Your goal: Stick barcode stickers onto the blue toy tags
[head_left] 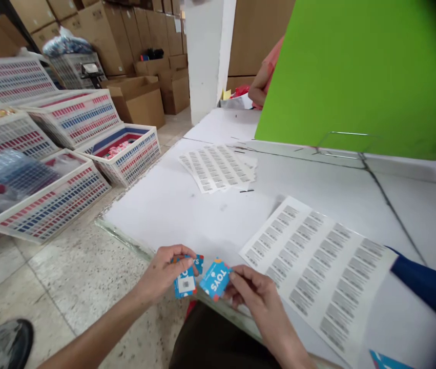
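My left hand [167,271] is closed on small blue printed cards [185,287], one of which carries a white square label with a code. Part of another card pokes out behind the fingers. Pinched between the thumb and fingers of my right hand [254,292] is a blue card [215,279] with the word TOYS in white. Both hands are close together over the near edge of the white table. Just right of them lies a large sheet of barcode labels [317,271]. A further stack of label sheets [220,166] is spread out behind.
A green panel [356,72] with a wire stand [350,136] rises at the right. Behind it shows a person's arm [260,87]. Plastic crates [125,156] and cardboard boxes [137,100] fill the left floor. A blue piece [425,287] lies at the right.
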A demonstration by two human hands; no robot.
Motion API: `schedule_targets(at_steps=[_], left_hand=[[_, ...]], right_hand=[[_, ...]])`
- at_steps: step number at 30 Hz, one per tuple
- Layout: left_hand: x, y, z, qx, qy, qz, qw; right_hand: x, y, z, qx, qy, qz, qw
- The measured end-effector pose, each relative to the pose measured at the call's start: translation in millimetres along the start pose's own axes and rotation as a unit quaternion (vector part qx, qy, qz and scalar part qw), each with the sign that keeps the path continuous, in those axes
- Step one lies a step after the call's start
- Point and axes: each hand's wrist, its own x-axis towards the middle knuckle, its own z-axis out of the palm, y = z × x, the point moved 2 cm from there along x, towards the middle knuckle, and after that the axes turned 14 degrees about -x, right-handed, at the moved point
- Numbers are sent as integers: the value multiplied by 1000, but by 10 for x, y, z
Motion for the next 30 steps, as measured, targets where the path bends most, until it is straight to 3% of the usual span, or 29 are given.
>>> schedule_targets(at_steps=[3,8,13,18,23,26,28,30], left_hand=[[-24,-11,-108,-4,8,-22,1000],[-86,-19,-267,-2,33,-25,999],[-152,-78,-468,-5,105,-20,994],[-176,-125,-556,-36,138,-1,990],[-135,-116,-554,-56,152,47,986],[-77,-116,-512,-62,165,83,981],[-38,-124,-454,-68,168,103,978],[-14,-136,-390,-80,160,111,978]], right_hand=[[165,-123,-73,-74,-16,-19,997],[603,-396,-69,-252,-32,-142,957],[1056,-528,219,-306,-78,-176,933],[1318,-549,572,-337,-105,-193,916],[1155,-606,599,-329,-76,-192,921],[864,-559,576,-281,-146,-166,934],[699,-463,591,-181,-206,-101,956],[610,-357,611,-90,-225,-40,969]])
